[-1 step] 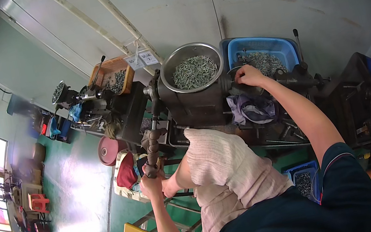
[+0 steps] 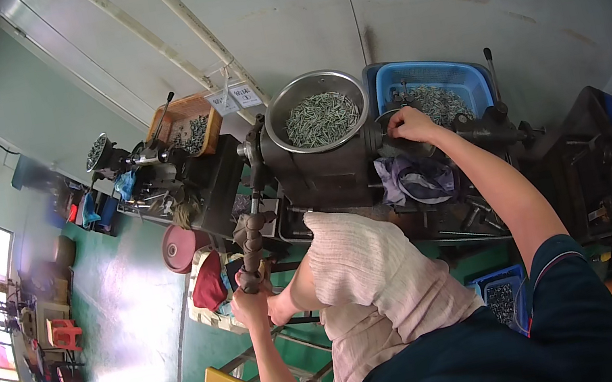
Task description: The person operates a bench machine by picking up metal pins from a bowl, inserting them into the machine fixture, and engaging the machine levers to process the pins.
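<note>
My left hand (image 2: 250, 307) is wrapped round the lower end of a dark, knobbly lever (image 2: 252, 243) that hangs from the left side of a lathe-like machine (image 2: 320, 176). On the machine stands a round steel bowl (image 2: 278, 132) heaped with thin metal pins (image 2: 322, 118). My right hand (image 2: 411, 125) is closed at the machine's right side, beside its spindle. Its fingertips point down and in, and whatever they pinch is too small to make out. Just behind it a blue basin (image 2: 477, 83) holds many small metal parts (image 2: 433, 101).
A crumpled purple rag (image 2: 414, 178) lies under my right forearm. Left of the machine are an orange crate (image 2: 211, 136) of parts and a second bench machine (image 2: 152, 154). A pink round tub (image 2: 178, 248) stands on the green floor, and a blue bin (image 2: 521, 288) sits low at right.
</note>
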Demonstrator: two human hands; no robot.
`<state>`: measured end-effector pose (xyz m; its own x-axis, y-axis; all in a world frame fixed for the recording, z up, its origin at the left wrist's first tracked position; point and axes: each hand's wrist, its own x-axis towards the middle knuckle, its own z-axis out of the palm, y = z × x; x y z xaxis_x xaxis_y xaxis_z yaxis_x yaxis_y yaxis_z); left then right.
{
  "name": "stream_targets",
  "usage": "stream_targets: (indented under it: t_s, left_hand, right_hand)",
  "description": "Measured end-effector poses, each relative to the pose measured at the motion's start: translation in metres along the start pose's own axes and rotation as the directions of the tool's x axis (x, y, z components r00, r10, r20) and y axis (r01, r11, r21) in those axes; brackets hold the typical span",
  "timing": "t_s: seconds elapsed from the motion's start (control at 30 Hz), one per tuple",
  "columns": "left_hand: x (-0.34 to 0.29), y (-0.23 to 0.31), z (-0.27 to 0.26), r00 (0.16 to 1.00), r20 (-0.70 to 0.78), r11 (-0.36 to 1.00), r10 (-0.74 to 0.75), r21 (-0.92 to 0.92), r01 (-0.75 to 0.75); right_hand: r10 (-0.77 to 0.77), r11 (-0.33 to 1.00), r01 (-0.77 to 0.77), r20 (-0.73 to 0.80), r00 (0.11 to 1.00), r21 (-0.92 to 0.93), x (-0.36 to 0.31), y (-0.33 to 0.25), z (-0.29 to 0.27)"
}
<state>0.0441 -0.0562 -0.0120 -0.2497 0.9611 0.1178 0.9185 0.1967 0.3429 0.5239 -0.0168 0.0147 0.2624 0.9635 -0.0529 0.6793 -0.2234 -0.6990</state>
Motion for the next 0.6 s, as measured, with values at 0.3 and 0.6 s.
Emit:
stream_targets:
  t_s: [0.3, 0.6]
  left_hand:
    - [-0.0015, 0.0036, -0.0017, 1.0, -0.016, 1.0, 0.022, -0.006, -0.022]
    - [-0.0012, 0.0035, 0.0001, 1.0, -0.013, 1.0, -0.003, -0.003, 0.003]
  right_hand:
    - [0.007, 0.999, -0.004, 0.055, 0.998, -0.054, 0.0001, -0.0001, -0.0015]
    - [-0.038, 0.998, 0.04, 0.057, 0.998, -0.044, 0.0011, -0.0051, 0.0]
